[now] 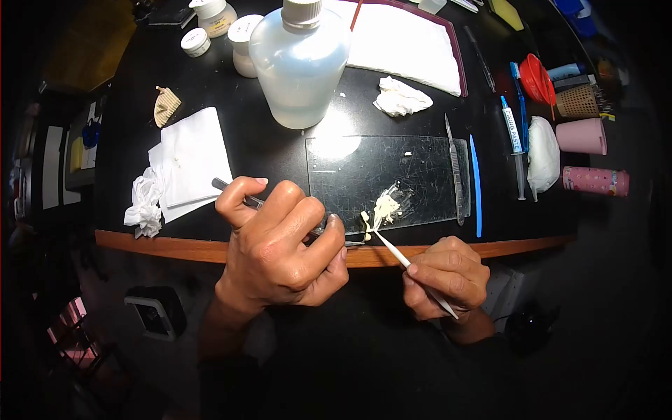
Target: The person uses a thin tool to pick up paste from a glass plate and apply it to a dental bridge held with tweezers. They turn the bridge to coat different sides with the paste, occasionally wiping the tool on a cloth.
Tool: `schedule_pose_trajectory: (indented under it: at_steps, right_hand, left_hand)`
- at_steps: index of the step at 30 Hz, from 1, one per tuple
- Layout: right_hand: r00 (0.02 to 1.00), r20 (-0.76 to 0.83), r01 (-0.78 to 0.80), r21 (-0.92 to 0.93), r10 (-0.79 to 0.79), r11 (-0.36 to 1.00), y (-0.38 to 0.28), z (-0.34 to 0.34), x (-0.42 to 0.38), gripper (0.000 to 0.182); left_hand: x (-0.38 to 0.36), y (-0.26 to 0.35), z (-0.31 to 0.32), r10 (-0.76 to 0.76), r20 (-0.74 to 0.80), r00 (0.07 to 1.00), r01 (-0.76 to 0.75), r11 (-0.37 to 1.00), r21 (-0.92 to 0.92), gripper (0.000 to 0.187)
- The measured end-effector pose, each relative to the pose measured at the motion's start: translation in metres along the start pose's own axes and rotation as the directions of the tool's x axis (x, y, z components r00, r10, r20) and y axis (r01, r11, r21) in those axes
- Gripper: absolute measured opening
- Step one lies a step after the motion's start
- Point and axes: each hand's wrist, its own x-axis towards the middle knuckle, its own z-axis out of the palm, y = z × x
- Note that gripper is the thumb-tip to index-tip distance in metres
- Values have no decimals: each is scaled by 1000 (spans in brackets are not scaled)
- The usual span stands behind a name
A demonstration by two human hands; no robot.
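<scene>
Left hand [280, 245]: fingers curled closed around a dark-handled tool [220, 183]; the handle protrudes at the far left of the fist, and a thin metal end shows at the right. Most of the tool is hidden by the fingers.
Right hand [448, 280]: thumb and fingers pinched closed on a white stick [393, 250], held at a slant, tip pointing far and left.
Small pale piece [367, 237]: located at the near edge of the plate, beside the metal end and the stick's tip. Whether the metal end grips it cannot be told.
Plate [336, 189]: flat on the table [266, 150], by its near edge.
Pale heap [386, 208]: on the near half of the plate, with smears around it.
Extent of work: pale material is already out and partly smeared; a heap remains unused on the plate. Completion of the small piece cannot be judged at this size.
Scalpel [456, 171]: on the right end of the plate.
Blue stick [476, 185]: just right of the plate.
Bottle [297, 77]: upright, beyond the plate.
Left side: white paper [197, 150], flat, beside crumpled tissue [145, 203].
</scene>
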Motion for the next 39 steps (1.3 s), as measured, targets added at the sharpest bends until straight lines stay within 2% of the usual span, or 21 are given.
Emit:
schedule_pose_trajectory:
  at_steps: [26,39]
  right_hand:
    - [1000,-10,-16,-3,16,1000,1,0,2,26]
    - [989,-45,-134,86,139,987,1,-2,4,20]
  left_hand:
    - [-1,1,2,8,-23,1000,-8,999,38,23]
    - [-3,4,1,3,-25,1000,-1,997,73,23]
